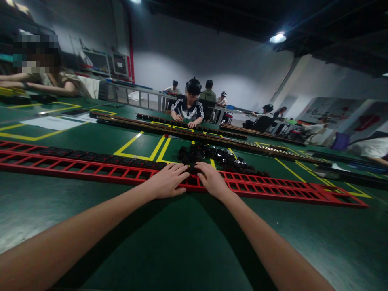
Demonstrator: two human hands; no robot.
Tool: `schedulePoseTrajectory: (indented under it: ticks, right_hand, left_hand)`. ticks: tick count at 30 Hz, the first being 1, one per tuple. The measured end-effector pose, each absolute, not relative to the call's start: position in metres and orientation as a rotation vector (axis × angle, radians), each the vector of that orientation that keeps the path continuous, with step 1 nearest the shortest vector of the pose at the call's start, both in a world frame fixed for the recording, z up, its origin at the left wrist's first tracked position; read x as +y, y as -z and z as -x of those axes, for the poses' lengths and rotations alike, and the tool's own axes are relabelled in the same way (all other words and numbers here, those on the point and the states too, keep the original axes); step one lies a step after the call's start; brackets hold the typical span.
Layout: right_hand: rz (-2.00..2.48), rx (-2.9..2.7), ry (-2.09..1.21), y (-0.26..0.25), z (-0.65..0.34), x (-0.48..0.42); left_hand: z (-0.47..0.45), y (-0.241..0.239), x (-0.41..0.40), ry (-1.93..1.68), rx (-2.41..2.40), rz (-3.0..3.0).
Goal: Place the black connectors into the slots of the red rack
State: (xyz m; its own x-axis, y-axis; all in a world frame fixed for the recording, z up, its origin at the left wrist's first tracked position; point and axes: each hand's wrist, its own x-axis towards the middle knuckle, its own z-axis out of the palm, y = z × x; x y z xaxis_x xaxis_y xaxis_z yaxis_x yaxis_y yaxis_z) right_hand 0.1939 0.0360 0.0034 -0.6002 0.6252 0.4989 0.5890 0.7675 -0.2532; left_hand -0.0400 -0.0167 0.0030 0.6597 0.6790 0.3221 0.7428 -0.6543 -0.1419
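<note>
Reaching over a broad green bench (194,242), marked out with yellow tape lines (129,143). Facing a long red ladder-like frame (195,187), laid flat straight ahead, with its long axis running left to right, crosswise to the reach, and sloping slightly down toward the right end in view. Seeing long dark rails (194,133) farther off, roughly parallel to it. Finding a heap of loose black pieces (222,155) just beyond the frame, ahead of the grip and trailing off to the right, so nearer to the right hand (212,180) than to the left hand (168,180). Finding a neat row of black pieces (104,157) along the left stretch of the frame, on its far side, ending just beside the left fingertips.

Resting the left hand palm down over the frame, fingers stretched forward, thumb apart toward the near edge. Angling the right hand inward to meet it, fingers loosely bent. Keeping only a narrow gap between the two sets of fingertips, with a small black piece (192,167) there at the frame, about equally near to both. Cannot tell whether pinched or merely touched, being partly covered by fingers; cannot tell either grip as closed or loose.
</note>
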Motion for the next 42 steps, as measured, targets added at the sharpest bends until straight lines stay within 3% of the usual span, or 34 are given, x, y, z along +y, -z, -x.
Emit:
schedulePoseTrajectory:
  ticks: [42]
  right_hand:
    - [0.981, -2.640, -0.062, -0.0037, -0.1955, 0.0393]
  left_hand:
    - [0.0439, -0.0058, -0.0150, 0.403, -1.118, 2.684]
